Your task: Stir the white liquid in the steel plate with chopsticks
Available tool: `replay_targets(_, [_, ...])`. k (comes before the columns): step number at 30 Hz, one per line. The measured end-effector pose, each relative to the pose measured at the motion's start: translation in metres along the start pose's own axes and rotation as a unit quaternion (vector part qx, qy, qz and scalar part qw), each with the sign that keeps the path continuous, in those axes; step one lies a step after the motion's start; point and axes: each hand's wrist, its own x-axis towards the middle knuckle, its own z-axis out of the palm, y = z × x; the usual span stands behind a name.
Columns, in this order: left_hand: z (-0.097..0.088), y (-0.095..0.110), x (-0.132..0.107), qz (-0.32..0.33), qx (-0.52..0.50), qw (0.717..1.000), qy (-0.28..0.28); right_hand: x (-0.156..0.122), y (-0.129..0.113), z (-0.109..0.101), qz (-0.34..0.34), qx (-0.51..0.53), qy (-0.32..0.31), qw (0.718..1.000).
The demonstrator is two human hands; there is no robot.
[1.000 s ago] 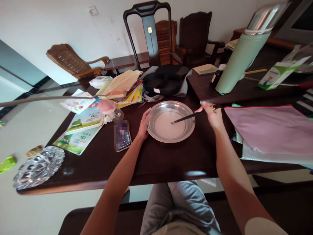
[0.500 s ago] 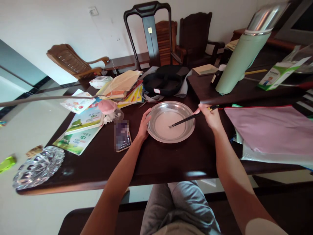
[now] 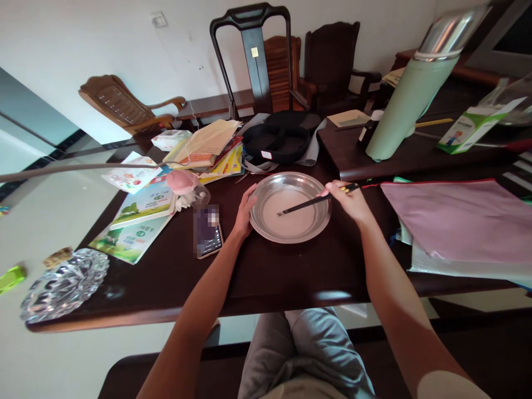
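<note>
A left hand (image 3: pixel 245 213) grips the edge of a round, polished metal dish (image 3: pixel 291 240), set between both hands on a dark, glossy wooden table (image 3: pixel 286 274). The right hand (image 3: pixel 348 198) clasps black chopsticks (image 3: pixel 305 205), their gold bands showing beside its fingers and their tips angled down into the dish, over its pale, cloudy contents (image 3: pixel 293 221).

Just outside the left hand lies a phone (image 3: pixel 213 242), its screen partly pixelated; farther out are glossy books (image 3: pixel 143 200) printed with green landscapes and Chinese characters, perhaps schoolbooks, though the lettering is too small to read with confidence. A faceted, clear glass dish (image 3: pixel 66 285) sits at the table corner on that side. Beyond both hands rests a black fabric bag (image 3: pixel 276 145) bearing a small white label, its print illegible.

Past the right hand stand a matte sage-green flask (image 3: pixel 405 97) with a shiny metal top and a green-and-white carton (image 3: pixel 465 132) showing a cartoon figure. To that hand's right, a pink pouch (image 3: pixel 453 219) with a red edge lies flat.
</note>
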Motion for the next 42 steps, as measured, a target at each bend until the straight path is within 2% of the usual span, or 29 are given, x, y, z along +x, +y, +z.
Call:
replay_targets(1, [0.0,0.0,0.0,-0.001,0.0,1.0,0.0,0.0,-0.001,0.002,-0.006,-0.009,-0.014,1.0])
replay_targets(3, [0.0,0.0,0.0,0.001,0.002,1.0,-0.004,0.001,0.0,0.002,-0.018,-0.023,0.001,1.0])
replay_targets(6, [0.0,0.0,0.0,0.007,0.004,1.0,-0.007,0.003,0.004,-0.005,-0.015,-0.015,0.089,0.996])
replay_targets(8, [0.0,0.0,0.0,0.006,0.006,1.0,-0.006,0.003,0.005,-0.01,-0.006,0.003,0.122,0.992])
replay_targets(10, [0.0,-0.001,0.0,0.004,0.007,1.0,-0.003,0.003,0.004,-0.009,0.002,0.011,0.104,0.994])
replay_targets(13, [0.0,-0.001,0.0,0.005,0.002,1.0,-0.003,0.001,0.0,-0.002,0.005,0.005,0.014,1.0])
replay_targets(15, [0.0,-0.001,0.0,0.002,-0.003,1.0,-0.004,0.001,0.0,0.002,-0.005,-0.004,-0.018,1.0])
replay_targets(17, [0.001,-0.001,0.0,-0.002,-0.007,1.0,0.001,0.002,0.002,0.001,-0.019,-0.015,0.005,1.0])
replay_targets(20, [0.001,0.0,0.0,-0.002,-0.008,1.0,0.008,0.004,0.008,-0.008,-0.022,-0.014,0.089,0.996])
replay_targets(22, [0.001,0.0,0.0,-0.002,-0.005,1.0,0.006,0.004,0.01,-0.013,-0.015,0.001,0.122,0.992])
replay_targets(24, [0.001,0.0,0.0,-0.004,-0.005,1.0,0.003,0.003,0.01,-0.012,-0.009,0.012,0.108,0.994])
replay_targets(27, [0.0,-0.001,0.0,0.002,-0.004,1.0,0.002,0.001,0.006,-0.004,-0.009,0.009,0.03,0.999])
replay_targets(29, [0.0,-0.001,0.0,0.007,0.0,1.0,0.001,0.0,0.005,0.002,-0.02,-0.007,0.006,1.0])
replay_targets(31, [0.0,0.0,-0.001,0.004,-0.001,1.0,-0.001,0.0,0.005,0.002,-0.036,-0.029,0.028,0.999])
replay_targets(33, [0.0,0.0,-0.001,-0.002,-0.004,1.0,-0.003,0.001,0.007,-0.002,-0.041,-0.036,0.079,0.995])
replay_targets(36, [0.001,0.0,-0.001,-0.008,-0.004,1.0,-0.002,0.001,0.008,-0.01,-0.028,-0.007,0.137,0.99])
replay_targets(38, [0.001,0.0,-0.001,-0.007,-0.002,1.0,-0.001,0.001,0.007,-0.01,-0.018,0.009,0.124,0.992])
replay_targets(42, [0.002,0.001,-0.001,-0.003,-0.004,1.0,0.008,-0.001,0.005,0.002,-0.021,-0.009,0.031,0.999])
